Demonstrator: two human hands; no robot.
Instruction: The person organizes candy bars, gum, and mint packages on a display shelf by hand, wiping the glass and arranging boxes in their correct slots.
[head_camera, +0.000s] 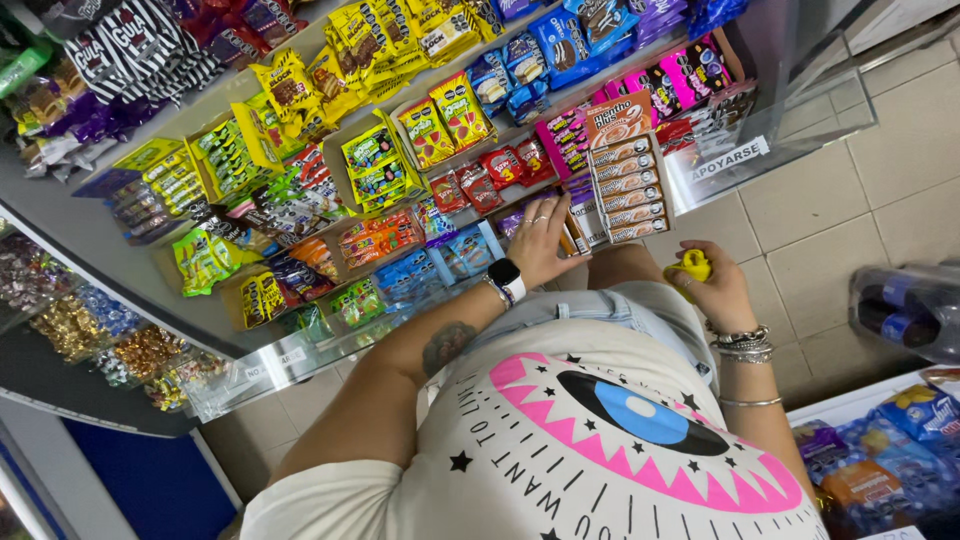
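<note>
- The fingers of the left hand (540, 238) are spread and released, grasping nothing; their tips rest on small brown packets (573, 235) standing on edge at the front of the lower shelf; two rings sit on these fingers.
- The fingers of the right hand (712, 290) are clenched around a crumpled yellow cloth (690, 267); the cloth bulges out above the thumb, held low near the person's hip and well apart from the shelf.
- A smartwatch (505, 276) with a white strap wraps the left wrist; a round dark tattoo marks the forearm behind it; silver bracelets (742, 345) stack on the right wrist, with one thin bangle further up that arm.
- Just beside the left hand, to its right, stands an open display carton of brown and white bars (628, 187), tilted against the shelf edge.
- The sloping snack shelf (262, 365) carries rows of yellow, green, red, blue and pink packets; a clear plastic lip runs along its front.
- The person wears a white shirt (600, 450) printed with a large pink and blue eye.
- The tiled floor (800, 230) lies below; dark bottles in plastic wrap (905, 310) stand at the right edge.
</note>
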